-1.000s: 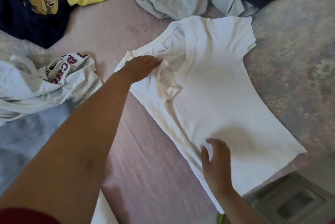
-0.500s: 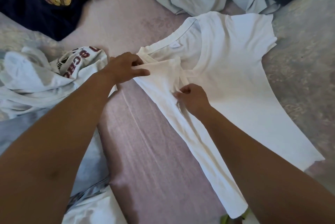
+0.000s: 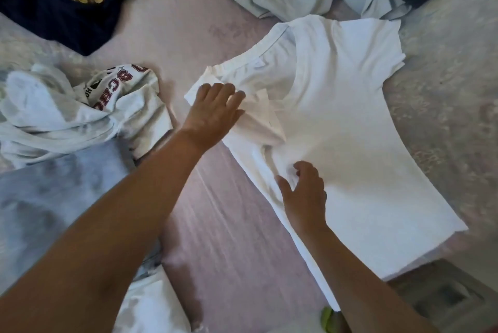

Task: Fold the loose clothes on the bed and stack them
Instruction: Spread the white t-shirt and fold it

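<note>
Left hand [image 3: 213, 111] now flat, fingers straight, pressing folded-in sleeve [image 3: 262, 117] at 10 o'clock on tee [image 3: 350, 144]; right hand [image 3: 304, 195] slid back toward 6, relaxed, smoothing—sleeve fold set, w/ side fold likely next.

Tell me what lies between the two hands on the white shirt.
In the head view, only white T-shirt fabric lies between the left hand and right hand: the folded-in sleeve and creased cloth.

Bright, soft daylight fills the scene and blows out the white T-shirt [image 3: 345, 144], washing away its folds. Soft shadows lie under the forearms on the bed [image 3: 229, 224]. The picture is slightly soft overall, with wide-angle bending and blur toward the edges.
</note>
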`<action>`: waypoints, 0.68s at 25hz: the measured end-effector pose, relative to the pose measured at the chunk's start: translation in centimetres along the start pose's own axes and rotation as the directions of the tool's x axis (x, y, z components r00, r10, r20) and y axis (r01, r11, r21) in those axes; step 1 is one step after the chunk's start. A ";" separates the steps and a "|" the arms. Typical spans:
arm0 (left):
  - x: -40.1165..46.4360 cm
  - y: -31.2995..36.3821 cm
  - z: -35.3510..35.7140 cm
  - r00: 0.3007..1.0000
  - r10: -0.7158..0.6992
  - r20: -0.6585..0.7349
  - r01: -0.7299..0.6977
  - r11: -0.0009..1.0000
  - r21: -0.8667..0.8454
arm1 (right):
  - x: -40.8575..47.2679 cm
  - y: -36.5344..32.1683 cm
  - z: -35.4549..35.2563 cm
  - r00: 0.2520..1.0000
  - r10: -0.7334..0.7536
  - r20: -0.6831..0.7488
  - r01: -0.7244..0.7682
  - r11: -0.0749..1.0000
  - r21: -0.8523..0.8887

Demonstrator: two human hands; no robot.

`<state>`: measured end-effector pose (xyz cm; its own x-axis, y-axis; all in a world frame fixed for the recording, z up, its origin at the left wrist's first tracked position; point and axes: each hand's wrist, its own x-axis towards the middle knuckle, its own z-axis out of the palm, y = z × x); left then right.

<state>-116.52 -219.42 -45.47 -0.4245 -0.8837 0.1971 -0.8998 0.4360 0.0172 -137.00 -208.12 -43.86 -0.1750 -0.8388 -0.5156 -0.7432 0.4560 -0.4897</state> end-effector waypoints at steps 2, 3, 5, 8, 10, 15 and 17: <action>-1.4 3.6 -0.5 0.972 0.234 -0.035 -0.236 0.967 -0.095 | -2.7 3.5 -0.4 0.999 0.002 0.053 0.010 0.974 -0.225; -2.0 5.4 -0.6 0.938 0.345 -0.026 -0.345 0.929 -0.135 | -4.0 5.2 -0.8 0.998 0.011 0.068 0.009 0.957 -0.290; -2.9 8.7 -0.5 0.849 0.528 0.028 -0.511 0.832 -0.214 | -6.1 8.1 -1.2 0.993 0.063 0.095 -0.029 0.946 -0.324; -3.9 12.4 -0.4 0.727 0.650 0.221 -0.592 0.756 -0.279 | -8.7 11.9 -1.6 0.963 0.197 0.182 -0.090 0.878 -0.471; -4.1 13.9 -0.7 0.668 0.642 0.378 -0.598 0.764 -0.241 | -10.0 13.9 -1.8 0.945 0.258 0.199 -0.097 0.807 -0.582; -4.5 16.0 -1.0 0.642 0.577 0.505 -0.631 0.772 -0.081 | -10.3 15.7 -2.2 0.926 0.336 0.171 -0.183 0.796 -0.576; -3.9 16.1 -1.5 0.630 0.608 0.483 -0.647 0.755 -0.105 | -10.1 15.3 -2.3 0.954 0.265 0.138 -0.126 0.774 -0.620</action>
<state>-129.17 -208.72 -44.54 -0.8634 -0.3740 -0.3386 -0.3937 0.9192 -0.0115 -148.07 -193.35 -44.50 -0.2754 -0.6384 -0.7187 -0.9539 0.2740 0.1221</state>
